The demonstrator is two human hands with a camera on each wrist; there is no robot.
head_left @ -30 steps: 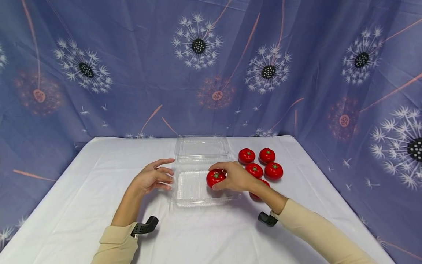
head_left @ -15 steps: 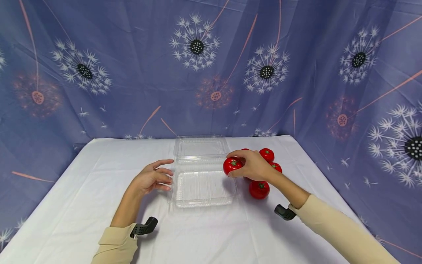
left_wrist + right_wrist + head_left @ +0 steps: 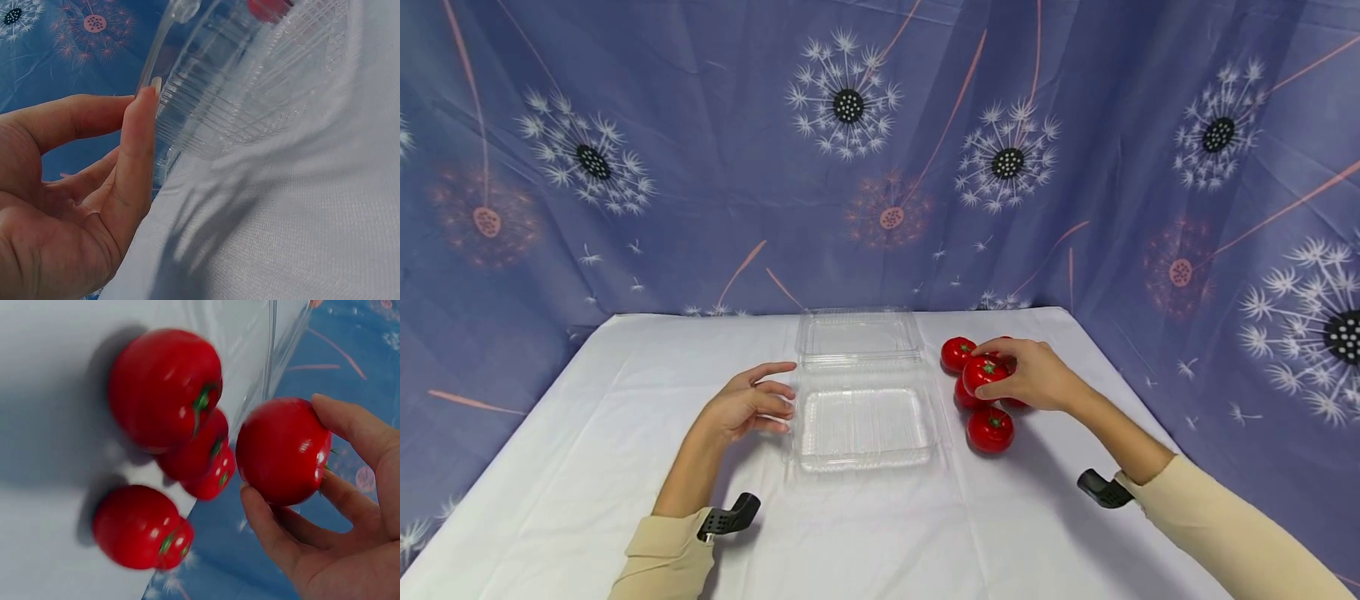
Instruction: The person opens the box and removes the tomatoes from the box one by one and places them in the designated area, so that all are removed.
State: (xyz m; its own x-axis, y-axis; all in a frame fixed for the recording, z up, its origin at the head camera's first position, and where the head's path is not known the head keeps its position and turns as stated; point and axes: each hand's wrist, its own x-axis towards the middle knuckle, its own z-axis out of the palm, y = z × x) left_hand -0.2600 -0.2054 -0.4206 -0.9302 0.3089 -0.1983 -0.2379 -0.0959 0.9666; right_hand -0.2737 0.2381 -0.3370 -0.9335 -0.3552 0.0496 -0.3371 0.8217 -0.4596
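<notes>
My right hand (image 3: 994,375) grips a red tomato (image 3: 983,371) just above a cluster of tomatoes to the right of the clear plastic clamshell container (image 3: 805,454). In the right wrist view its thumb and fingers (image 3: 356,431) curl round that tomato (image 3: 281,450). Loose tomatoes lie below it: one at the back (image 3: 957,353), one in front (image 3: 990,429), others partly hidden by the hand. My left hand (image 3: 775,400) rests at the container's left edge with relaxed fingers (image 3: 140,125) touching its ribbed wall (image 3: 250,81). The container's base holds nothing.
A white cloth (image 3: 587,433) covers the table. The container's lid (image 3: 857,333) lies open towards the back. A blue dandelion-print curtain (image 3: 700,167) closes the back and sides. Several tomatoes (image 3: 162,387) sit close together near the table's right side.
My right hand has carried the tomato from over the container's base to the right, out over the tomato cluster. The left hand has not moved.
</notes>
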